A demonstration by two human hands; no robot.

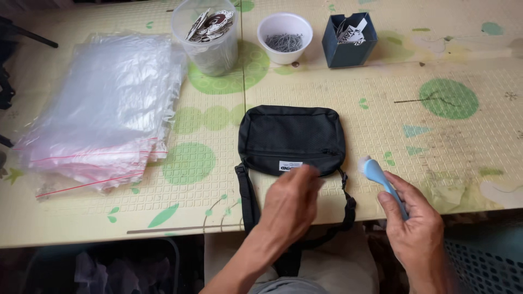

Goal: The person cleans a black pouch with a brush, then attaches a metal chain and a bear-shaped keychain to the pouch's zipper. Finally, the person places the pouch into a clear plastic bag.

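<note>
On yellow patterned table (pixel 327 103): left hand (pixel 291 204) loosely curled, touching black fabric pouch (pixel 291 136); right hand (pixel 417 223) gripping light-blue plastic tool (pixel 378 177); clear zip-bag stack (pixel 103 109) far left, well apart.

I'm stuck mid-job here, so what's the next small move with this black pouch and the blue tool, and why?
Probably bring the blue tool in the right hand across to the black pouch's front edge. The left hand already rests there by the white label, while the tool's tip hangs just off the pouch's right corner.

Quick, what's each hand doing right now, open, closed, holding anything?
Left hand: blurred, fingers curled at the front edge of the black fabric pouch bag; a grip cannot be told.
Right hand: closed around the light blue plastic handheld tool.
</note>
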